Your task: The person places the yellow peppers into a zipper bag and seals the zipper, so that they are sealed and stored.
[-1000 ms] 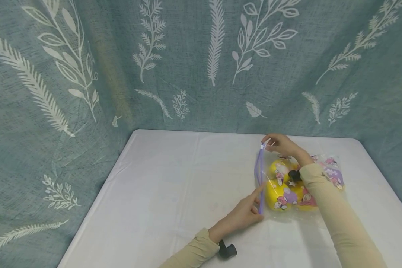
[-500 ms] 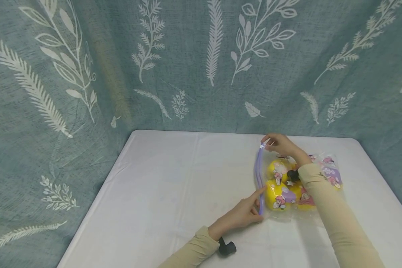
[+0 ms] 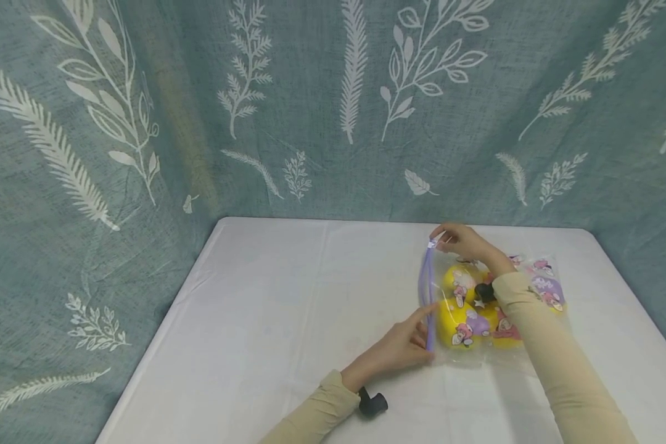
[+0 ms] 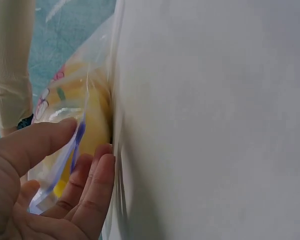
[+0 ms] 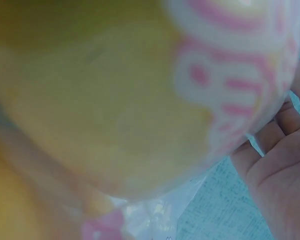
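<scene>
A clear zip bag (image 3: 455, 361) printed with cartoon figures lies at the right of the table, with several round yellow things (image 3: 459, 324) inside. Its purple zip strip (image 3: 430, 336) faces left, and the two sides of the strip stand slightly apart in the middle. At the far end, my right hand (image 3: 466, 242) pinches the zip by its white slider (image 3: 432, 243). My left hand (image 3: 402, 348) holds the near end of the strip between thumb and fingers; the left wrist view shows the thumb (image 4: 50, 137) against the purple edge. A blurred yellow bulge (image 5: 115, 115) fills most of the right wrist view.
A white cloth (image 3: 288, 296) covers the table. Behind and to the left hangs a green-blue curtain (image 3: 322, 172) with white leaf prints. Black wrist-worn devices (image 3: 373, 405) show beside the sleeves.
Both hands and the bag's zip edge have shifted very slightly left in the head view. The strip's two sides bow apart a little more than half a second ago. Both hands keep their hold.
</scene>
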Available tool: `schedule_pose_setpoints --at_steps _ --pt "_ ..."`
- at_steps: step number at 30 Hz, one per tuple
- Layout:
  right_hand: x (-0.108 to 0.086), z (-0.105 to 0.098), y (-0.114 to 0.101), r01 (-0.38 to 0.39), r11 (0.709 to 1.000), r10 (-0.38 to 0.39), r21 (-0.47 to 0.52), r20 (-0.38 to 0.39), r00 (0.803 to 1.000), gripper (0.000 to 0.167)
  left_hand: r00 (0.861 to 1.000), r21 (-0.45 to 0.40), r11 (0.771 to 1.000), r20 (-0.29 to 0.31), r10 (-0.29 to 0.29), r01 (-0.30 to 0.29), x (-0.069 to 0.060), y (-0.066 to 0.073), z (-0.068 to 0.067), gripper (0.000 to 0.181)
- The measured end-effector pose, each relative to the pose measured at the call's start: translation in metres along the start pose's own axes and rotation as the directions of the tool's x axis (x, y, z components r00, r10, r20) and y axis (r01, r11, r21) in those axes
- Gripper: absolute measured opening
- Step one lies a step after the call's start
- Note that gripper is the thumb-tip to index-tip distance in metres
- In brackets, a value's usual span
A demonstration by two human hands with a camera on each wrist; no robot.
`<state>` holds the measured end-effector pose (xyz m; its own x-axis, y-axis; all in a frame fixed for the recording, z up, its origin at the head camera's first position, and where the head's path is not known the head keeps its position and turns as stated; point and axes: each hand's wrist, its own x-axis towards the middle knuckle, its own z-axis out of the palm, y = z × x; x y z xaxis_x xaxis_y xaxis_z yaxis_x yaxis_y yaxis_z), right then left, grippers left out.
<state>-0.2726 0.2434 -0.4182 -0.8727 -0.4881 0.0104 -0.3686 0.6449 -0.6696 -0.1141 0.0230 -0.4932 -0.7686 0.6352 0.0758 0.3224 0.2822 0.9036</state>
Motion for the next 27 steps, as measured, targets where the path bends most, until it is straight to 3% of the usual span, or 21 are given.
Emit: schedule_pose_setpoints --at_steps 7,15,27 --pt "0.000 0.000 0.002 -0.006 1.000 0.006 0.004 0.000 1.000 0.023 0.998 0.010 1.000 -0.056 0.012 -0.011 0.009 -0.002 -0.009 0.078" --pt "0.002 -0.001 0.002 -0.011 1.000 0.011 0.005 0.005 1.000 0.025 0.991 -0.037 0.999 -0.131 0.003 -0.008 0.021 -0.006 -0.026 0.067" --pt "0.005 -0.001 0.000 -0.031 1.000 0.031 0.000 0.005 1.000 0.023 0.982 0.047 0.998 -0.182 0.044 -0.036 0.041 -0.010 -0.050 0.059"
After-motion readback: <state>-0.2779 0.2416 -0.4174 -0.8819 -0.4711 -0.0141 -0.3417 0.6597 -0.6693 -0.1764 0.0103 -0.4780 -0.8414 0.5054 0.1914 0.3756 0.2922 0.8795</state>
